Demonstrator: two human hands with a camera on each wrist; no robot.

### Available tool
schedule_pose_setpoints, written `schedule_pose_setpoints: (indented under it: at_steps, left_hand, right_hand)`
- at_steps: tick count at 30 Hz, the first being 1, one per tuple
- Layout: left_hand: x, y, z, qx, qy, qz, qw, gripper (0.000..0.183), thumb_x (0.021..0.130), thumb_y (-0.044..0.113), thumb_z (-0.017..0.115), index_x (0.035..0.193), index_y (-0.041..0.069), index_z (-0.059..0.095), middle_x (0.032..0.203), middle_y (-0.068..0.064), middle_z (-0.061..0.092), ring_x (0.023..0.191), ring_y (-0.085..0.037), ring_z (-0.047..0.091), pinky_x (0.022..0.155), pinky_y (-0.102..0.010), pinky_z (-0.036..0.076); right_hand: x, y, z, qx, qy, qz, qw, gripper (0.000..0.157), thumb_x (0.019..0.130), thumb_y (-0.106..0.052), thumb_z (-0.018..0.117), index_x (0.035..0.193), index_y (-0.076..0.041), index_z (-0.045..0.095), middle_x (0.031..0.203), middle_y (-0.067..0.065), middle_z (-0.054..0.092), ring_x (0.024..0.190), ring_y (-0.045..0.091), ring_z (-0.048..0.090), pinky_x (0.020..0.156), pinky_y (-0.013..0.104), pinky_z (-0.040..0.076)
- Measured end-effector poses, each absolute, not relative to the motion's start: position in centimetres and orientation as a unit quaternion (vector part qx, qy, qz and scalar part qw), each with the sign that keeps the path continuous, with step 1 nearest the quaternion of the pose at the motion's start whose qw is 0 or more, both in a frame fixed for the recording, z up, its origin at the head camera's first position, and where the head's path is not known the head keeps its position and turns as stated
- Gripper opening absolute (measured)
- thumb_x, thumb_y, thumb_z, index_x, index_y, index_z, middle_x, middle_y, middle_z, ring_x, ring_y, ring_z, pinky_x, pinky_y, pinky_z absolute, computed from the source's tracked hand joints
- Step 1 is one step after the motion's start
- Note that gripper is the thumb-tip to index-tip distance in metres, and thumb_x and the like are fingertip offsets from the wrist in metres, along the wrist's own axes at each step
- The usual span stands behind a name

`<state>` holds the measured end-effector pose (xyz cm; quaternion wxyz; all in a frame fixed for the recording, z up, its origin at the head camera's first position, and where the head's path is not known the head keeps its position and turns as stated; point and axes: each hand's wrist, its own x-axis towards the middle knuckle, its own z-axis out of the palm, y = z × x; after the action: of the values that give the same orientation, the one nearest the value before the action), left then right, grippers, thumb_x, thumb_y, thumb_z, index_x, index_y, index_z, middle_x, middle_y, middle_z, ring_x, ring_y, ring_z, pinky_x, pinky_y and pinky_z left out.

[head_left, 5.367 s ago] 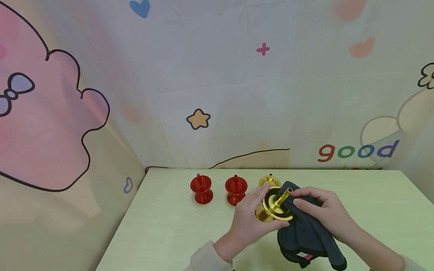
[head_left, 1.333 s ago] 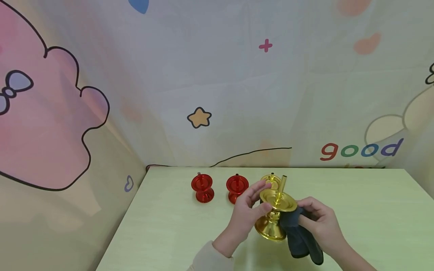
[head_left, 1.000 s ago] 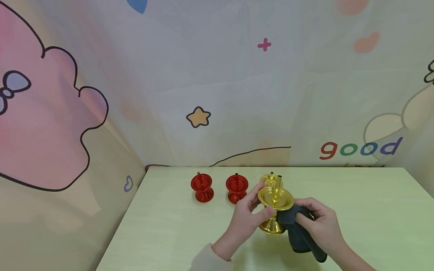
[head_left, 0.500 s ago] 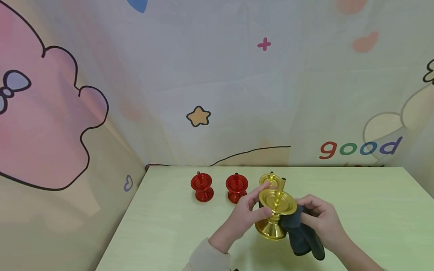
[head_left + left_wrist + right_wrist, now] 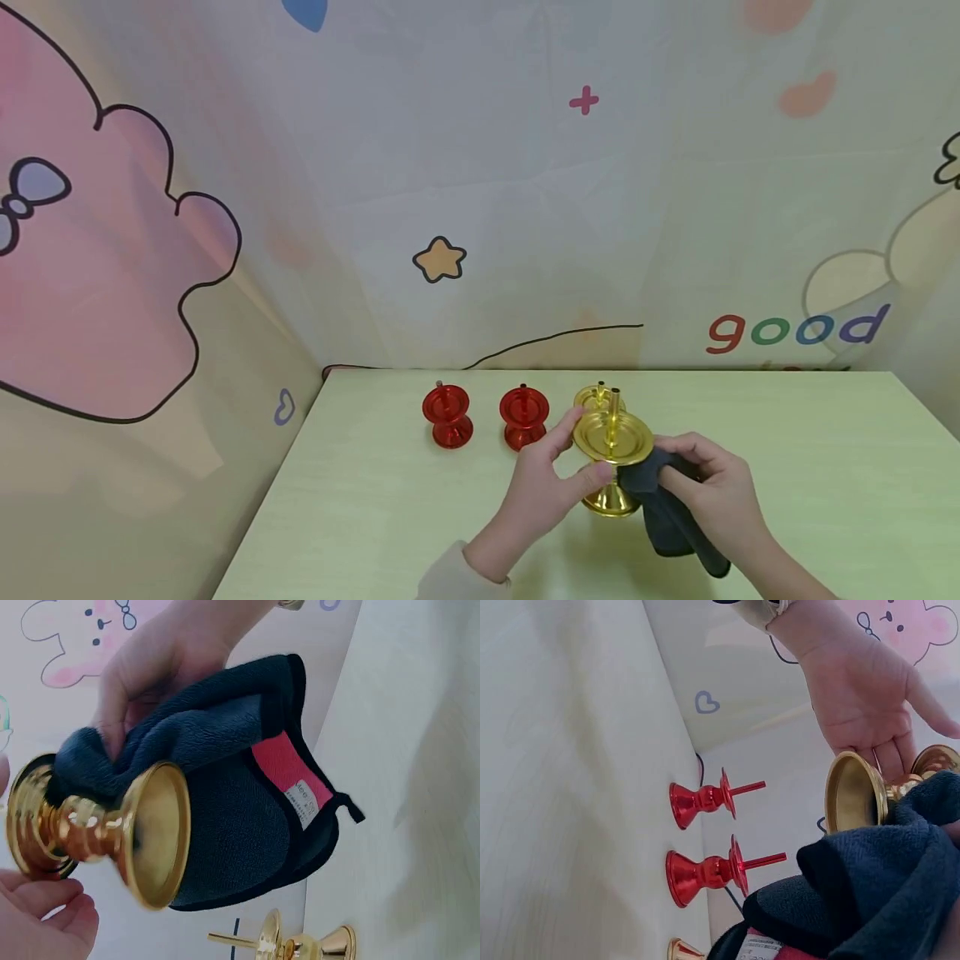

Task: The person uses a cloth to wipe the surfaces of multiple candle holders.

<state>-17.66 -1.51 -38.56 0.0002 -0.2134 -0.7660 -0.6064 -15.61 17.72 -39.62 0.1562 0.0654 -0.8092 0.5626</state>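
Note:
My left hand (image 5: pixel 536 490) holds a gold candlestick (image 5: pixel 611 437) by its upper dish, thumb on the near side and fingers behind. It is upright above the table, its hollow base facing the table. My right hand (image 5: pixel 716 496) pinches a dark blue cloth (image 5: pixel 667 525) bunched against the stem below the dish, on the right side. In the left wrist view the cloth (image 5: pixel 232 825) wraps the far side of the candlestick (image 5: pixel 154 832), with a red patch and white label showing. The right wrist view shows the base of the candlestick (image 5: pixel 851 795) beside the cloth (image 5: pixel 885 892).
Two red candlesticks, one at left (image 5: pixel 450 417) and one nearer the middle (image 5: pixel 523 412), stand in a row toward the table's back. A second gold candlestick (image 5: pixel 588 398) stands to their right, partly hidden behind the held one. A printed curtain (image 5: pixel 525 208) hangs behind the table (image 5: pixel 360 517).
Several seconds ago the held candlestick was tipped with its dish toward the camera and the cloth at the dish. Now it is upright, cloth at the stem. Over the last second it rocks slightly.

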Motion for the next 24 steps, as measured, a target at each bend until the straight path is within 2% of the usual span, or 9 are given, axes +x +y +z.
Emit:
schedule_pose_setpoints:
  at_steps: [3, 6, 9, 12, 14, 18, 21, 24]
  left_hand:
    - [-17.7, -1.3, -38.4, -0.187, -0.749, -0.636, -0.011, 0.067, 0.074, 0.036, 0.069, 0.132, 0.015, 0.041, 0.126, 0.002, 0.052, 0.114, -0.009, 0.050, 0.098, -0.037, 0.039]
    - [-18.0, -1.4, -38.4, -0.212, -0.708, -0.673, -0.020, 0.067, 0.072, 0.037, 0.070, 0.129, 0.012, 0.046, 0.123, -0.003, 0.055, 0.110, -0.007, 0.053, 0.095, -0.028, 0.041]
    - [-18.4, -1.9, -38.4, -0.280, -0.650, -0.703, -0.069, 0.071, 0.072, 0.040, 0.069, 0.129, 0.006, 0.044, 0.125, -0.013, 0.053, 0.108, -0.006, 0.053, 0.094, -0.021, 0.040]
    - [-18.7, -2.5, -38.3, -0.330, -0.615, -0.702, -0.145, 0.081, 0.074, 0.051, 0.062, 0.134, 0.003, 0.035, 0.132, -0.019, 0.044, 0.112, -0.007, 0.049, 0.097, -0.022, 0.038]
    - [-18.9, -2.8, -38.2, -0.343, -0.622, -0.682, -0.175, 0.085, 0.076, 0.056, 0.056, 0.138, 0.005, 0.028, 0.136, -0.017, 0.039, 0.121, -0.009, 0.041, 0.100, -0.023, 0.033]
    - [-19.1, -3.0, -37.8, -0.316, -0.659, -0.659, -0.176, 0.086, 0.077, 0.059, 0.050, 0.141, 0.011, 0.020, 0.139, -0.005, 0.039, 0.129, -0.013, 0.032, 0.102, -0.025, 0.033]
    - [-19.0, -3.0, -37.8, -0.278, -0.675, -0.669, -0.138, 0.074, 0.081, 0.048, 0.054, 0.139, 0.010, 0.027, 0.135, -0.003, 0.043, 0.127, -0.016, 0.037, 0.099, -0.028, 0.038]
    - [-18.7, -2.8, -37.8, -0.260, -0.673, -0.683, -0.116, 0.056, 0.088, 0.030, 0.053, 0.135, 0.007, 0.035, 0.136, -0.008, 0.042, 0.125, -0.020, 0.039, 0.098, -0.030, 0.038]
  right_hand:
    - [-15.5, 17.7, -39.5, 0.086, -0.804, 0.569, 0.149, 0.016, 0.076, 0.005, 0.062, 0.091, 0.000, 0.063, 0.079, -0.020, 0.064, 0.067, 0.003, 0.059, 0.057, 0.020, 0.050]
    - [-15.5, 18.1, -39.5, 0.139, -0.758, 0.625, 0.124, 0.023, 0.077, 0.010, 0.058, 0.091, -0.006, 0.064, 0.083, -0.016, 0.066, 0.070, 0.004, 0.061, 0.059, 0.020, 0.051]
    - [-15.7, 18.7, -39.6, 0.226, -0.673, 0.699, 0.085, 0.036, 0.077, 0.018, 0.050, 0.093, -0.011, 0.064, 0.091, -0.008, 0.067, 0.077, 0.006, 0.063, 0.063, 0.021, 0.052]
    - [-16.0, 19.2, -39.8, 0.307, -0.589, 0.747, 0.033, 0.041, 0.078, 0.023, 0.043, 0.097, -0.008, 0.062, 0.100, -0.001, 0.066, 0.086, 0.010, 0.063, 0.068, 0.023, 0.053]
    - [-16.1, 19.3, -39.9, 0.329, -0.564, 0.758, 0.011, 0.042, 0.079, 0.023, 0.041, 0.099, -0.007, 0.061, 0.101, 0.001, 0.066, 0.087, 0.011, 0.063, 0.069, 0.024, 0.053]
    - [-16.0, 19.4, -40.0, 0.305, -0.569, 0.764, 0.010, 0.045, 0.079, 0.023, 0.039, 0.099, -0.009, 0.063, 0.095, -0.001, 0.067, 0.083, 0.010, 0.064, 0.066, 0.024, 0.053]
    - [-15.8, 19.2, -39.9, 0.250, -0.612, 0.750, 0.038, 0.045, 0.077, 0.022, 0.042, 0.095, -0.013, 0.065, 0.088, -0.004, 0.068, 0.076, 0.008, 0.064, 0.060, 0.024, 0.054]
    - [-15.7, 19.0, -39.7, 0.188, -0.663, 0.721, 0.072, 0.040, 0.077, 0.018, 0.049, 0.090, -0.015, 0.066, 0.083, -0.007, 0.068, 0.069, 0.007, 0.064, 0.057, 0.024, 0.053]
